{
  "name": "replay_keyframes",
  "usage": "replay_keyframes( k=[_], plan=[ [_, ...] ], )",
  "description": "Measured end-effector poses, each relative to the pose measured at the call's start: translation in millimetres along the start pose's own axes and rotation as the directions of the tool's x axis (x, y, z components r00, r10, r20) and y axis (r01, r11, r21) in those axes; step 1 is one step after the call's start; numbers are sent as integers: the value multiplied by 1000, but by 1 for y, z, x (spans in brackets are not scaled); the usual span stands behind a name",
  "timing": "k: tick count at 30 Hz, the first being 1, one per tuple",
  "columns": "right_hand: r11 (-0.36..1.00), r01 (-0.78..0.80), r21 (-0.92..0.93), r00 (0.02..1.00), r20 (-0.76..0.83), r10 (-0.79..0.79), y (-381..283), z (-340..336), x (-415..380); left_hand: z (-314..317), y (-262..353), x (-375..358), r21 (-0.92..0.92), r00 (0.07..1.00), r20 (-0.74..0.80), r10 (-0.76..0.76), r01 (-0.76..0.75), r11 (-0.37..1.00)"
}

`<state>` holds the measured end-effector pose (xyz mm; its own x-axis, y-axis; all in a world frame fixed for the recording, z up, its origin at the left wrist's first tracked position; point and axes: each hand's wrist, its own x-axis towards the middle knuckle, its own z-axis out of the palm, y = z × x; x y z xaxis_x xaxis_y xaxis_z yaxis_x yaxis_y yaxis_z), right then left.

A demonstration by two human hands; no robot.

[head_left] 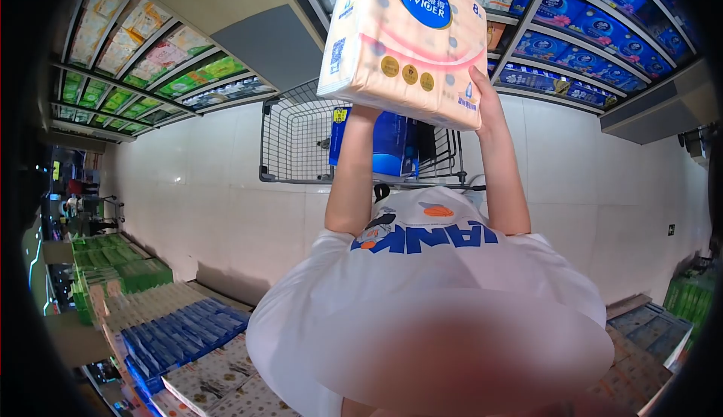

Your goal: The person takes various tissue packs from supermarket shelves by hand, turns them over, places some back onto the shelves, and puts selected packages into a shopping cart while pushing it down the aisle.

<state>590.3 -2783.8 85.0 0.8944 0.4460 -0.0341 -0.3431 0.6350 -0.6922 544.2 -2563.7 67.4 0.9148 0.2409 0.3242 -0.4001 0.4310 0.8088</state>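
Note:
A large cream and pink pack of tissues (410, 52) with a blue oval label is held up over the shopping cart, slightly tilted. My right hand (486, 101) presses against the pack's right side near its lower corner, its fingers on the printed face. Beneath the pack's lower edge is my left hand (367, 112), mostly hidden by the pack, so its fingers do not show. A blue package (388, 146) sits in the wire shopping cart (294, 142) under my forearms.
Shelves of blue packs (587, 33) stand ahead on the right, and shelves of green and pale packs (143, 48) on the left. Stacked blue goods (184, 334) lie behind at the lower left. People with a cart (94, 210) are far left on the tiled floor.

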Motion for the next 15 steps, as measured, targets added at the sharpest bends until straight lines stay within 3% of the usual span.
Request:
replay_keyframes(
  k=[2, 3, 4, 5, 6, 8, 10, 12, 15],
  plan=[
    [1000, 9, -17, 999, -37, -10, -3, -6, 0, 0, 42, 13, 317, 999, -32, 30, -19, 948],
    [993, 93, -66, 992, -74, -98, -10, -2, 0, 3, 62, 16, 319, 999, -33, 32, -20, 948],
    [977, 176, -117, 976, -109, -189, -17, 4, -1, 6, 80, 14, -22, 992, -50, -112, 111, 994],
    [960, 241, -145, 961, -105, -257, -28, 12, -4, 8, 89, 11, -358, 967, -15, -254, 232, 904],
    [941, 270, -204, 950, -103, -295, -40, 14, -5, 9, 88, 8, -356, 966, -12, -259, 237, 904],
    [867, 334, -370, 914, -96, -393, -63, 30, -12, 11, 84, 4, 85, 965, -125, -229, 241, 967],
    [831, 349, -433, 906, -73, -418, -80, 34, -13, 11, 75, 1, 90, 959, -120, -256, 267, 959],
    [789, 370, -490, 894, -44, -446, -90, 40, -13, 19, 73, -4, 146, 979, -73, -191, 200, 969],
    [754, 400, -522, 873, -32, -486, -93, 52, -21, 21, 78, -3, 88, 983, -23, -183, 184, 979]
  ],
)
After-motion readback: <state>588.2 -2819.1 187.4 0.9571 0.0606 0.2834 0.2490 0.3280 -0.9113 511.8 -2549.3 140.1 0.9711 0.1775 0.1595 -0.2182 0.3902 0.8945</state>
